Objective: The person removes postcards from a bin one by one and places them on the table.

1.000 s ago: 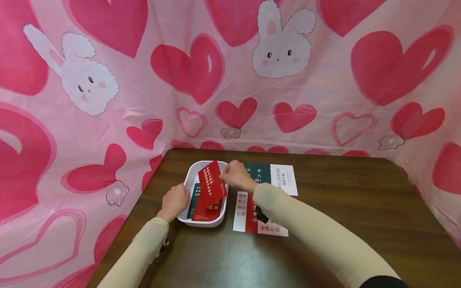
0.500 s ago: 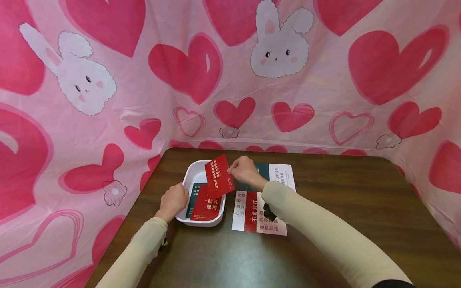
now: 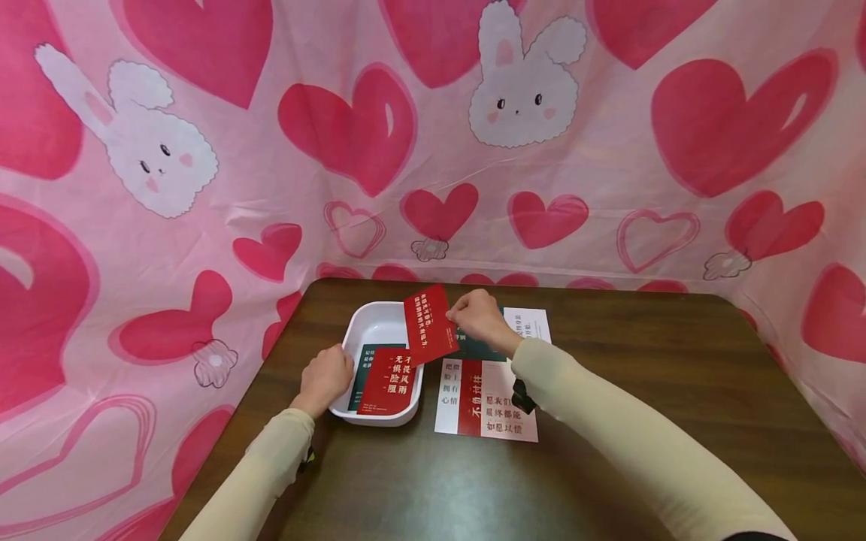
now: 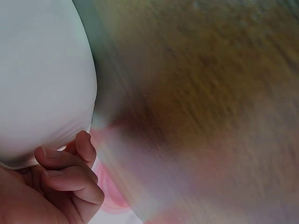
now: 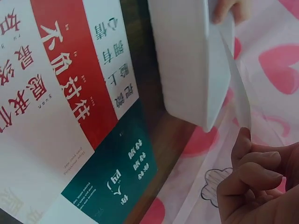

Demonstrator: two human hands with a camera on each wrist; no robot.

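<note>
My right hand (image 3: 482, 315) pinches a red card (image 3: 431, 324) with white lettering by its right edge. The card hangs tilted over the right rim of a white plastic tray (image 3: 376, 421). Seen from the right wrist, the held card (image 5: 241, 100) is nearly edge-on between thumb and fingers. On the tray's left rim my left hand (image 3: 326, 377) keeps a grip; in the left wrist view its fingers (image 4: 70, 175) curl at the white wall (image 4: 42, 74). Inside lie another red card (image 3: 386, 391) and, partly beneath it, a dark green card (image 3: 361, 376).
Right of the tray, cards lie side by side on the brown wooden table (image 3: 643, 376): a green card (image 3: 476, 347), partly hidden by the right hand, a white card (image 3: 534, 321), and white (image 3: 448, 402), red (image 3: 470, 421) and pale pink ones (image 3: 504, 402). A heart-patterned cloth (image 3: 379, 225) hangs behind.
My right hand has lifted the red card up and to the right, uncovering the red card left in the tray. The left hand stays at the rim.
</note>
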